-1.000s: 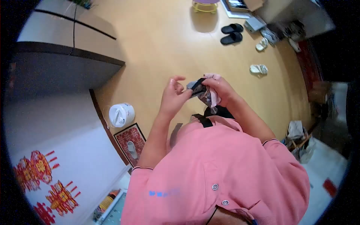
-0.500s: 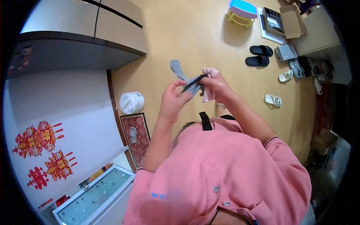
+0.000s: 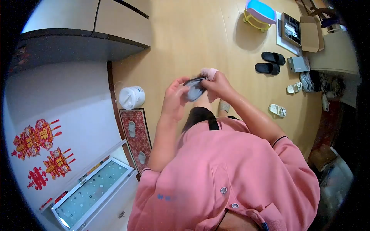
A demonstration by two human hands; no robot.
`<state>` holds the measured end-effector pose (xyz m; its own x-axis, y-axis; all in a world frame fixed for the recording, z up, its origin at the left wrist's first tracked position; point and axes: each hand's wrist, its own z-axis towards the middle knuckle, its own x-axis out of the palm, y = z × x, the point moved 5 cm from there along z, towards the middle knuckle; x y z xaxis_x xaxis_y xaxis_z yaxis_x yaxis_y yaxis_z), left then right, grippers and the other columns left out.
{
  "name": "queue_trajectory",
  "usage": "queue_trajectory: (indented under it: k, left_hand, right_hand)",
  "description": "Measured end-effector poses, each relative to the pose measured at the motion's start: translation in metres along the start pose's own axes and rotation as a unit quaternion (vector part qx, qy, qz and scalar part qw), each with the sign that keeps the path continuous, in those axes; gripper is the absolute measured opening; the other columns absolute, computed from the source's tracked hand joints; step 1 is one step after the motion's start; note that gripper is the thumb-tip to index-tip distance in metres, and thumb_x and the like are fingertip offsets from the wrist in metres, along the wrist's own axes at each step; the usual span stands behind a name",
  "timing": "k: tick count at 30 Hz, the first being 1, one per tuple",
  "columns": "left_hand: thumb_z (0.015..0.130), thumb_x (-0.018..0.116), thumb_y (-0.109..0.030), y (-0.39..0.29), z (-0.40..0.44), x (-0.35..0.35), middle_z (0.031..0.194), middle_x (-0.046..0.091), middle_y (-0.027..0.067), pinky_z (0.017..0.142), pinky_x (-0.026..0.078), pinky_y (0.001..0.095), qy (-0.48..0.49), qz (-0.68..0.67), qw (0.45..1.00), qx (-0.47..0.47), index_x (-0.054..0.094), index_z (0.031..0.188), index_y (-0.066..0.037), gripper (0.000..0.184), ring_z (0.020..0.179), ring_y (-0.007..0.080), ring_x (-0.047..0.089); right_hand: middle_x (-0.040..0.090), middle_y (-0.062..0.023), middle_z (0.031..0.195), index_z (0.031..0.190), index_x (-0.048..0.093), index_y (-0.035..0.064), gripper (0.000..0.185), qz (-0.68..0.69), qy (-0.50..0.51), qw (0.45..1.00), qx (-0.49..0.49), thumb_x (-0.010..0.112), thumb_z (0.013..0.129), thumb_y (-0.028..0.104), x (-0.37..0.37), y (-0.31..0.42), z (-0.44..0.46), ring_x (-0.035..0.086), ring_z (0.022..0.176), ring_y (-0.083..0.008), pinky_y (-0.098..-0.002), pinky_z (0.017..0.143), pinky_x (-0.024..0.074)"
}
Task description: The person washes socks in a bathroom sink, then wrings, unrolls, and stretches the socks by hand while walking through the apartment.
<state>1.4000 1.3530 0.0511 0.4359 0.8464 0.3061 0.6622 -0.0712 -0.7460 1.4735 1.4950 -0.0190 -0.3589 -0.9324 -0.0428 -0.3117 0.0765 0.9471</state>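
In front of my body I hold a grey-blue sock (image 3: 195,92) with a dark band along its upper edge. My left hand (image 3: 175,97) pinches the sock's left side between thumb and fingers. Gripping its other side is my right hand (image 3: 220,85), closed around the dark edge. A bunched pale pink cloth (image 3: 209,72) is also in my right hand and sticks out above the knuckles. The folds hide its exact kind.
A white bucket (image 3: 132,97) stands left beside a red mat (image 3: 138,148) with slippers on it. Rightward on the floor lie black slides (image 3: 267,69), a white shoe (image 3: 277,110) and a grey box (image 3: 298,64). A blue-topped stool (image 3: 261,11) and an open carton (image 3: 312,34) stand farther off.
The sock's long end no longer extends up to the left; the sock now spans compactly between my hands. My view has shifted, showing more of my legs and a second slipper on the mat.
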Motion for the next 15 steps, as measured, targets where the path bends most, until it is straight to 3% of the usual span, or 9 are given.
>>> queue_trajectory:
  k: [1,3,4,5,9,10,12,13,15]
  left_hand:
    - [0.083,0.062,-0.005,-0.002,0.009,0.000,0.100,0.065,0.0078,0.071,0.053,0.0269,0.007,-0.030,1.000,0.000,0.052,0.117,-0.002,0.036,0.081,0.0172,0.065]
    - [0.079,0.064,-0.010,-0.016,0.030,-0.008,0.093,0.067,0.0119,0.068,0.052,0.0316,-0.042,0.254,0.964,0.062,0.057,0.112,-0.006,0.034,0.077,0.0189,0.066]
    - [0.077,0.064,-0.010,-0.032,0.040,-0.007,0.091,0.067,0.0134,0.067,0.052,0.0328,-0.086,0.403,0.907,0.087,0.058,0.111,-0.007,0.035,0.077,0.0194,0.066]
    - [0.076,0.065,-0.011,-0.048,0.051,-0.006,0.089,0.067,0.0148,0.067,0.052,0.0339,-0.129,0.541,0.824,0.112,0.058,0.110,-0.009,0.035,0.076,0.0199,0.066]
    - [0.077,0.059,-0.007,-0.086,0.117,-0.021,0.090,0.067,0.0161,0.068,0.051,0.0340,-0.175,0.646,0.713,0.208,0.059,0.117,-0.010,0.041,0.079,0.0200,0.066]
    - [0.078,0.058,-0.006,-0.092,0.134,-0.026,0.091,0.068,0.0145,0.069,0.051,0.0331,-0.129,0.563,0.789,0.210,0.058,0.119,-0.009,0.041,0.080,0.0194,0.066]
    - [0.080,0.055,-0.004,-0.108,0.165,-0.032,0.094,0.068,0.0115,0.070,0.051,0.0313,-0.030,0.375,0.903,0.207,0.057,0.122,-0.006,0.042,0.082,0.0183,0.065]
    - [0.080,0.054,-0.002,-0.121,0.170,-0.025,0.095,0.067,0.0104,0.070,0.051,0.0297,0.016,0.249,0.958,0.140,0.056,0.121,-0.004,0.041,0.082,0.0170,0.065]
    - [0.081,0.052,0.003,-0.145,0.174,-0.005,0.097,0.066,0.0083,0.070,0.051,0.0263,0.106,-0.018,0.994,-0.001,0.055,0.121,-0.001,0.040,0.084,0.0144,0.063]
  right_hand:
    - [0.061,-0.0088,0.070,0.102,0.064,0.0037,0.026,0.084,-0.004,0.996,0.028,0.062,0.077,0.010,0.000,-0.001,0.010,0.061,0.060,-0.0165,-0.0337,0.055,0.0480]
    - [0.064,-0.0083,0.077,0.102,0.064,0.0013,0.025,0.247,-0.015,0.966,0.080,0.062,0.078,0.010,0.002,0.004,0.030,0.061,0.062,-0.0170,-0.0339,0.058,0.0488]
    - [0.064,-0.0074,0.085,0.099,0.063,-0.0012,0.022,0.269,-0.026,0.955,0.120,0.062,0.080,0.009,0.001,0.014,0.039,0.060,0.063,-0.0173,-0.0327,0.057,0.0484]
    - [0.065,-0.0073,0.083,0.098,0.062,-0.0011,0.021,0.270,-0.001,0.953,0.136,0.063,0.080,0.010,0.000,0.029,0.047,0.061,0.064,-0.0174,-0.0329,0.058,0.0486]
    - [0.064,-0.0066,0.080,0.095,0.061,0.0000,0.019,0.173,0.087,0.972,0.131,0.064,0.080,0.011,-0.002,0.074,0.099,0.061,0.067,-0.0166,-0.0301,0.059,0.0484]
    - [0.063,-0.0063,0.080,0.094,0.061,0.0004,0.018,0.124,0.109,0.979,0.117,0.065,0.081,0.011,-0.001,0.080,0.114,0.060,0.068,-0.0161,-0.0285,0.060,0.0482]
    - [0.063,-0.0078,0.074,0.087,0.061,0.0011,0.016,-0.134,0.019,0.989,0.054,0.065,0.076,0.012,-0.008,0.071,0.155,0.063,0.066,-0.0184,-0.0332,0.057,0.0489]
    - [0.064,-0.0086,0.071,0.084,0.061,0.0014,0.015,-0.260,-0.027,0.965,0.021,0.066,0.074,0.012,-0.010,0.074,0.172,0.064,0.065,-0.0196,-0.0355,0.056,0.0493]
    - [0.063,-0.0090,0.070,0.087,0.064,0.0023,0.015,-0.124,-0.068,0.989,0.037,0.063,0.074,0.010,-0.013,0.075,0.205,0.062,0.063,-0.0177,-0.0330,0.057,0.0488]
